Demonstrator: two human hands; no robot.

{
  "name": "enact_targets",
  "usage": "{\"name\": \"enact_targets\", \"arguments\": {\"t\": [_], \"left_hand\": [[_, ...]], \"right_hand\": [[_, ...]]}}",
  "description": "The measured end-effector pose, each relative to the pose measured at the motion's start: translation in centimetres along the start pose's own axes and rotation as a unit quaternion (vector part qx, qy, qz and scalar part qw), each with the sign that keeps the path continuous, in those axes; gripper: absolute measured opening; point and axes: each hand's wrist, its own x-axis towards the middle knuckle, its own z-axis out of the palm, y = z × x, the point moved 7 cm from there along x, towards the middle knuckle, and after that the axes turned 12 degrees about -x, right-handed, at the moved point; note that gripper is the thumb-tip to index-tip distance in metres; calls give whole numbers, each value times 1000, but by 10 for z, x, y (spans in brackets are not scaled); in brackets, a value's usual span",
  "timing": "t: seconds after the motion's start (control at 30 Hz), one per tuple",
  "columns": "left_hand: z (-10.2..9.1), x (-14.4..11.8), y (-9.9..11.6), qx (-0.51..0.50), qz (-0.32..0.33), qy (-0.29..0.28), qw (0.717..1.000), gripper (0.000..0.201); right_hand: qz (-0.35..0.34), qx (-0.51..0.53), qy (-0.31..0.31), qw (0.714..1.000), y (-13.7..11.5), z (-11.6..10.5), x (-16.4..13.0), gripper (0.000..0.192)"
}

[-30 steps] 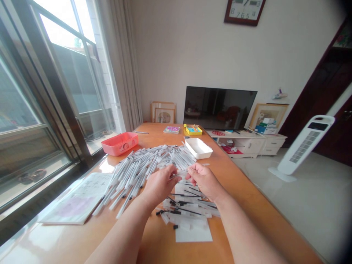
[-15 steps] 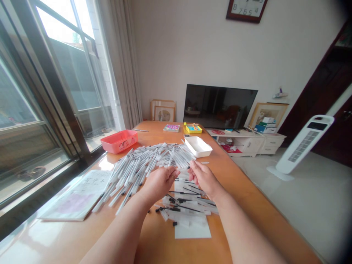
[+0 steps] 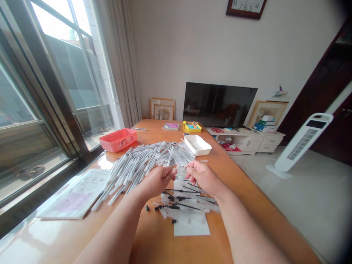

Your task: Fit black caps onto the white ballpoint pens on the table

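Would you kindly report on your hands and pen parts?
Left hand, right hand close together, grip unclear. Pen parts scattered below. Pen pile ahead, near white tray.

Pen pile on tbl; ntbk L of it, basket behind L, tray behind R, pen parts on paper in front.

A home, likely its living room: TV, curtain, clock, framed pictures, apparently a tower fan.

The head camera looks forward and down past the nearby hands along the table.
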Motion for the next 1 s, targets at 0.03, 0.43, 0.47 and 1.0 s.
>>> {"name": "enact_targets", "arguments": {"t": [0.03, 0.43, 0.47, 1.0], "left_hand": [[-2, 0, -3, 0, -11, 9, 1000, 47], [3, 0, -3, -206, -115, 50, 971, 38], [3, -1, -4, -250, -127, 61, 958, 34], [12, 2, -8, -574, -122, 134, 799, 29]], "right_hand": [[-1, 17, 6, 1000, -1, -2, 0, 29], [11, -202, 45, 978, 15, -1, 6, 28], [9, -199, 44, 979, 15, 0, 7, 27], [37, 31, -98, 994, -2, 53, -6, 41]]}}
